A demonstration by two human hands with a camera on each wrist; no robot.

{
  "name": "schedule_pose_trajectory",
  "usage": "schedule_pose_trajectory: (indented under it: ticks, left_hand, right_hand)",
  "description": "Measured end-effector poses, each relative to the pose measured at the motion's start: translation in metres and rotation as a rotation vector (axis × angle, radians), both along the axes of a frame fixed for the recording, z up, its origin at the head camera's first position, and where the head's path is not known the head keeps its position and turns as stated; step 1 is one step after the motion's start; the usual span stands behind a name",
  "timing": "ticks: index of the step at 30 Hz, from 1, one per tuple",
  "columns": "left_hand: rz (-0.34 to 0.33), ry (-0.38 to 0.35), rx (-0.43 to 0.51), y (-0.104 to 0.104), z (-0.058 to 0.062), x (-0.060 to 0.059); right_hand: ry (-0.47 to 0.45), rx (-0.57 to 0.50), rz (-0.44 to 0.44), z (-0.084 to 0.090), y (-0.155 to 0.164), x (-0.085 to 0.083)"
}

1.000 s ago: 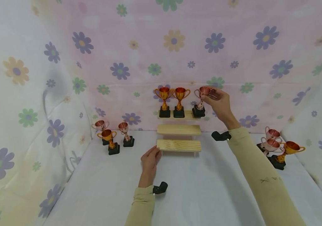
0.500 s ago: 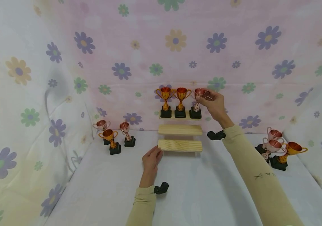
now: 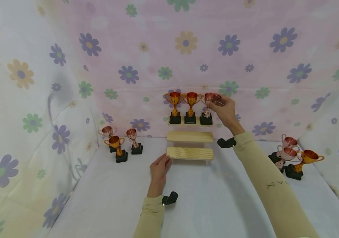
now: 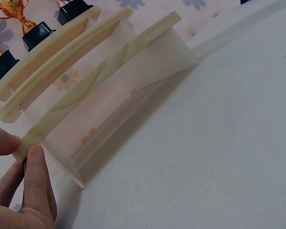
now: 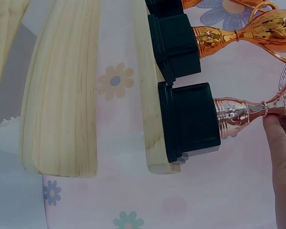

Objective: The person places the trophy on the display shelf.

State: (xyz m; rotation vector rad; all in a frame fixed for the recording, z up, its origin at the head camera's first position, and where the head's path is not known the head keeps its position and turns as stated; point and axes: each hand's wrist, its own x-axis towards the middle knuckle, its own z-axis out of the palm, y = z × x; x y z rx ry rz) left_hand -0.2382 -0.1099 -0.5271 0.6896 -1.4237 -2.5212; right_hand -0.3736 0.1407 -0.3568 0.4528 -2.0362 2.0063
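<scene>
- Where the rose trophy [image 3: 207, 112] leaned at the right edge of the top step [image 5: 149, 95] a second ago, it now stands upright, just beside the nearer gold trophy [image 3: 190, 109], so that step carries a row of three.
- The right hand [image 3: 226, 110] has its fingers [image 5: 278, 143] drawn in, pinching the rose trophy around its cup; its black base [image 5: 193, 117] sits below them, on the wood.
- The left hand [image 3: 158, 168] pinches the left end of the lowest step [image 3: 190, 153].
</scene>
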Motion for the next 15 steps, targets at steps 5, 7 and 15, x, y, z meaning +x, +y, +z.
schedule_pose_trajectory:
  ticks: [5,7,15]
  left_hand:
    - [-0.003,-0.003,0.002,0.000,0.000,0.000]
    - [-0.006,-0.005,-0.001,0.000,0.000,0.000]
    - [-0.011,-0.003,0.001,-0.001,-0.002,-0.001]
  right_hand:
    - [-0.007,0.008,0.000,0.010,-0.003,0.014]
    - [-0.010,0.001,0.000,0.010,-0.004,0.015]
    - [-0.018,-0.066,0.024,0.001,-0.004,0.008]
